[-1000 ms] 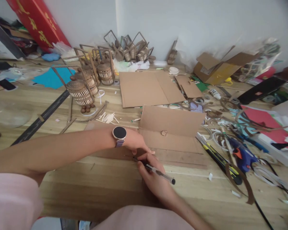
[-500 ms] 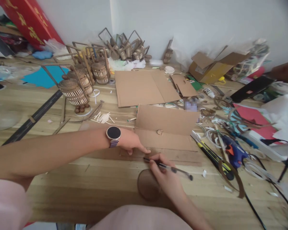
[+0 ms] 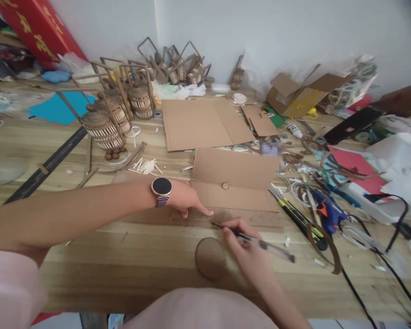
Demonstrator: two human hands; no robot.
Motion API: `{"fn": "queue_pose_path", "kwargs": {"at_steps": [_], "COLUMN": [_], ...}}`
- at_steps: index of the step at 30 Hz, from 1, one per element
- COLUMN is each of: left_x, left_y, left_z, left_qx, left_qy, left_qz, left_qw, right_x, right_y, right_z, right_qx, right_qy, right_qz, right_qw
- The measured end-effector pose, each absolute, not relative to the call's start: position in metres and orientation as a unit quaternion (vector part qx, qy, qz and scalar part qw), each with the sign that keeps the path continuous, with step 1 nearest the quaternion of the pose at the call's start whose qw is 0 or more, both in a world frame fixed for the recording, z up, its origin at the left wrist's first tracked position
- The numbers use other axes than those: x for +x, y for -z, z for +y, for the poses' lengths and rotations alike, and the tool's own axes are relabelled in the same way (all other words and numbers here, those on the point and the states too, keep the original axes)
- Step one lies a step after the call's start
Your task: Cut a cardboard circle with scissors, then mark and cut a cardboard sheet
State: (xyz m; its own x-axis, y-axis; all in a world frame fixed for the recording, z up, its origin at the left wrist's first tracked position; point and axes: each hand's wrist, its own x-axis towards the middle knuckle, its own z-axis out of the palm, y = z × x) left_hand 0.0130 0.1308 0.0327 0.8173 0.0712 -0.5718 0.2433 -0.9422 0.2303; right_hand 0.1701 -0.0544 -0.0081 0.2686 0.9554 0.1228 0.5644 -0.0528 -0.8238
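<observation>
My left hand (image 3: 187, 199), below a round-faced watch (image 3: 161, 186), rests on the brown cardboard (image 3: 239, 200). Its index finger points right, the thumb is apart from it, and no object shows in its grasp. In my right hand (image 3: 248, 246) is a pen (image 3: 260, 244), gripped near its tip. The tip is at the cardboard's lower strip, just right of my left fingertip. A round cardboard disc (image 3: 210, 259) lies on the table beside my right hand. One flap of the cardboard (image 3: 236, 168) stands raised behind both hands.
To the right lie a yellow-black utility knife (image 3: 299, 219), a blue glue gun (image 3: 329, 212) and cables. Small woven baskets (image 3: 102, 130) with handles stand at the back left. White sticks (image 3: 147, 166) and a large cardboard sheet (image 3: 198, 123) lie farther back.
My right hand and the pen have moved a little to the right, and the pen lies at a slightly different angle. My left hand keeps its place on the cardboard. The view has shifted slightly.
</observation>
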Motion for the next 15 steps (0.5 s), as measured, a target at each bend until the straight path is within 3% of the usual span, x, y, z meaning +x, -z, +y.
{"fn": "queue_pose_path", "kwargs": {"at_steps": [15], "left_x": [0.011], "left_y": [-0.035], "left_z": [0.128], "left_qx": [0.945], "left_qy": [0.27], "left_qz": [0.088], "left_qw": [0.161], "right_x": [0.119], "right_y": [0.029], "right_z": [-0.025], "right_qx": [-0.594], "right_qy": [-0.32], "right_qz": [-0.61], "right_qw": [0.416]}}
